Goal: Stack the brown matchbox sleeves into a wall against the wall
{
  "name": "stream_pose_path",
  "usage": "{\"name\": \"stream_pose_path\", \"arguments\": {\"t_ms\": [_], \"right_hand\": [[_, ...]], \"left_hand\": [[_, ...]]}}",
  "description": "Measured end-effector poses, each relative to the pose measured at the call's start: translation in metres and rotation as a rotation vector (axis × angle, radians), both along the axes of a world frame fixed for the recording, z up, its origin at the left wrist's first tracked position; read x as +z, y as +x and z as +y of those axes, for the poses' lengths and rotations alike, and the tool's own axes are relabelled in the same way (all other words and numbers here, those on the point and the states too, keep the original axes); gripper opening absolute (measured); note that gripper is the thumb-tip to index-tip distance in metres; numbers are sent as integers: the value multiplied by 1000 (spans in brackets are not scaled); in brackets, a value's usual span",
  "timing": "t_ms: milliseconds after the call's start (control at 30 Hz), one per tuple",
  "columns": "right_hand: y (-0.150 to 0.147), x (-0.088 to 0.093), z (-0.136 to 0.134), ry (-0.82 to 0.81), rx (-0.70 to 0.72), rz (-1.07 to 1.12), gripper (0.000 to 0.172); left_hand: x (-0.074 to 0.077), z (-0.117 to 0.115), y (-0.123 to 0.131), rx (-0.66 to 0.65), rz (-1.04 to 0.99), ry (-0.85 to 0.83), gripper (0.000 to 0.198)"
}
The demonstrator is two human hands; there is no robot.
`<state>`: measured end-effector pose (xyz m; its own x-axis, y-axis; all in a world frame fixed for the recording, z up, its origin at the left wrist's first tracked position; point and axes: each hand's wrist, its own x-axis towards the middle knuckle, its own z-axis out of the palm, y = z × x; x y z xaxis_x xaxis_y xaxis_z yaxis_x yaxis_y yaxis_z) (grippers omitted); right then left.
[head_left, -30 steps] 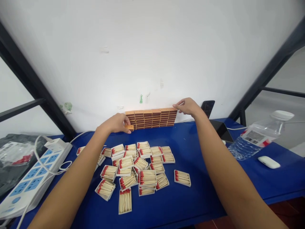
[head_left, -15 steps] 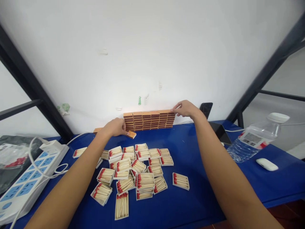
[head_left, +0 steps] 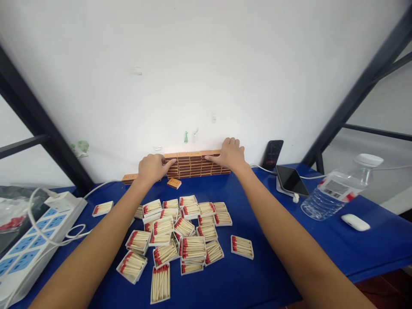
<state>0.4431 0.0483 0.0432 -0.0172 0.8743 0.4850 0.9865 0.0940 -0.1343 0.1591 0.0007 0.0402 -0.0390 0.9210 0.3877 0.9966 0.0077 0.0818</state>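
A low wall of stacked matchboxes (head_left: 193, 166), orange on top with dark brown sides, stands against the white wall. My left hand (head_left: 152, 167) grips its left end, thumb laid across the front face; the other fingers are partly hidden. At the right end my right hand (head_left: 231, 154) holds the stack, thumb on the front and fingers over the top and behind. A single orange matchbox (head_left: 174, 183) lies flat just in front of my left hand. Another orange matchbox group (head_left: 129, 178) shows left of that hand, partly covered by it.
Many open trays of red-tipped matches (head_left: 195, 247) are heaped on the blue table (head_left: 264, 262). On the left lies a power strip (head_left: 38, 244) with cables. To the right are phones (head_left: 292, 180), a plastic bottle (head_left: 337, 189) and a white earbud case (head_left: 355, 222).
My left hand has let go of the single matchbox and moved up to the stack's left end. My right hand has shifted left and down, its thumb now on the stack's front.
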Motion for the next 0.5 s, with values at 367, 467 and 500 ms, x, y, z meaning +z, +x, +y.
{"name": "stream_pose_path", "arguments": {"t_ms": [367,467,500], "right_hand": [[-30,-11,-8,176,47,-35,79],[-32,-14,-7,170,62,-44,77],[-32,-15,-7,156,68,-50,78]], "left_hand": [[-2,2,3,37,19,-82,69],[-7,5,0,17,44,-123,70],[-10,6,0,12,51,-131,70]]}}
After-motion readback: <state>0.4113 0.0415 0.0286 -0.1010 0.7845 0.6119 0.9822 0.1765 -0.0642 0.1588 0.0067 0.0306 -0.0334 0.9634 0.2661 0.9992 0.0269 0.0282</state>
